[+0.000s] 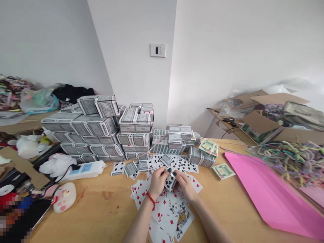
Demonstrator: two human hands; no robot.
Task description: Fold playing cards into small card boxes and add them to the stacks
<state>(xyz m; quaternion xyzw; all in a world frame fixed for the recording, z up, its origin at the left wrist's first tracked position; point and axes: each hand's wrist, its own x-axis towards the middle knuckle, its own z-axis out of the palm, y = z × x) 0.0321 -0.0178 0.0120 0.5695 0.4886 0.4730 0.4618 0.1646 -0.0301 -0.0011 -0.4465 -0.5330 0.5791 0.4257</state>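
Note:
Both my hands meet over a spread of loose playing cards (162,221) on the wooden table. Between them is a playing card (169,183) with black clubs, its right side bent up to show a patterned back. My left hand (159,180), with a red string bracelet at the wrist, pinches its upper edge. On the right side, my right hand (184,185) closes its fingers on the same card. Behind the hands lie more black-suit cards (181,164) and a few folded card pieces (131,168). The fingertips partly hide the card.
Tall stacks of blocks covered in card backs (93,135) stand at the back left, lower ones (178,138) at centre. Green card packs (223,171) lie to the right, beside pink paper (268,192). A power strip (86,169) and white mouse-like object (64,197) sit left.

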